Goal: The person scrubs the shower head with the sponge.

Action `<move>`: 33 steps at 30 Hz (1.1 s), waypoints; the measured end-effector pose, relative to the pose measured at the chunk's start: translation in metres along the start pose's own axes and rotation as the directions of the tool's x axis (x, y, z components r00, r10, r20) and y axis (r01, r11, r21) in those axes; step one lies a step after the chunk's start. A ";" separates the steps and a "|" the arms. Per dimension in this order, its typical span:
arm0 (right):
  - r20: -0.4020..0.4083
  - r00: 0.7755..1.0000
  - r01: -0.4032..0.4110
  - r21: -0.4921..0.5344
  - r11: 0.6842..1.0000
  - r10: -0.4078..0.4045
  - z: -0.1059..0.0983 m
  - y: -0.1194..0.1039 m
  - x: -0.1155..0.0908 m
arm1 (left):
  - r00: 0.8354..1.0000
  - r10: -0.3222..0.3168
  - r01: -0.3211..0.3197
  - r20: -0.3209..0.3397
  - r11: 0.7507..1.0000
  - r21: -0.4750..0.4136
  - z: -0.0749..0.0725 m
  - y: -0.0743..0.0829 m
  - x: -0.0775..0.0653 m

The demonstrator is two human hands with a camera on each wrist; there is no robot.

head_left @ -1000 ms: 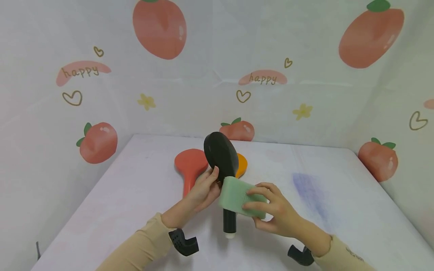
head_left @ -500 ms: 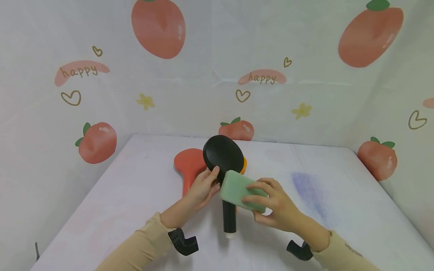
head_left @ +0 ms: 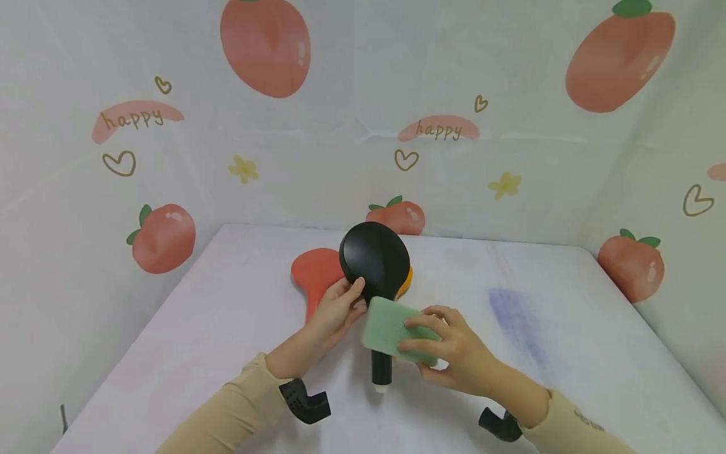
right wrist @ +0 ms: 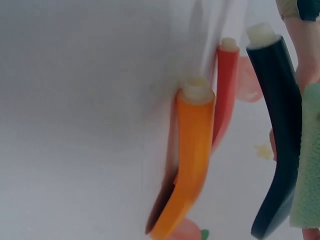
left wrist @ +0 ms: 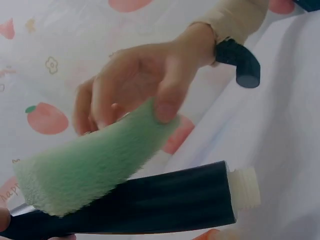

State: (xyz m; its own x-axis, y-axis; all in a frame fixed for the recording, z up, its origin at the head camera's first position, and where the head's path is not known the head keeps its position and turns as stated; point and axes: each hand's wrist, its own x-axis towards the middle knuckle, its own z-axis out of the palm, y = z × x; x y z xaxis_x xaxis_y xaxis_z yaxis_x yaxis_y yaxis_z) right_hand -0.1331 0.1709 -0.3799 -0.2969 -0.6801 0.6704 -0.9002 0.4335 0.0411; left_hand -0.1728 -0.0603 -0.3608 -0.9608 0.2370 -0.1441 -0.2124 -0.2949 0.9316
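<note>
Near the middle of the head view, my left hand [head_left: 336,310] grips a black handheld shower head [head_left: 374,255] around its neck, thumb in front. Its broad round face is turned up toward the head camera. My right hand [head_left: 462,353] pinches a light green sponge [head_left: 386,326] between thumb and fingers, and the sponge lies across the upper handle. In the left wrist view, the fuzzy side of the sponge [left wrist: 95,167] overlaps the black handle [left wrist: 175,200], which ends in a white threaded fitting [left wrist: 245,189]. Part of the handle is hidden behind the sponge.
A red shower head [head_left: 316,270] lies on the white table [head_left: 187,340], left of the black one. An orange shower head [right wrist: 194,142] is beside it, mostly hidden in the head view. Behind stands a peach-printed curtain [head_left: 351,94].
The black shower head has turned from nearly side-on so that its round face shows. The sponge has gone up the handle, then back down it, shifting slightly left with the right hand.
</note>
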 end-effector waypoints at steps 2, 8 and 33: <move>0.025 0.999 0.048 0.001 0.999 -0.048 0.001 -0.003 -0.002 | 0.999 0.008 -0.008 -0.032 1.000 0.010 0.000 0.002 0.000; 0.096 0.980 0.175 0.014 0.984 -0.176 0.005 -0.013 -0.007 | 0.995 0.041 -0.042 -0.091 0.999 -0.008 0.000 0.004 -0.002; -0.141 0.984 -0.100 0.038 0.994 0.104 0.004 0.010 0.003 | 0.987 0.085 -0.098 -0.137 0.991 -0.090 0.004 0.005 -0.006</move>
State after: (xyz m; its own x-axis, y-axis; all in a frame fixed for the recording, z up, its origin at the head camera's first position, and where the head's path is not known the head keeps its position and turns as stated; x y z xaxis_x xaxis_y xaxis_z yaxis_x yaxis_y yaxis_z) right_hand -0.1444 0.1709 -0.3799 -0.3408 -0.5408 0.7690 -0.8776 0.4764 -0.0540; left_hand -0.1671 -0.0592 -0.3536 -0.9907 0.0817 -0.1086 -0.1324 -0.3984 0.9076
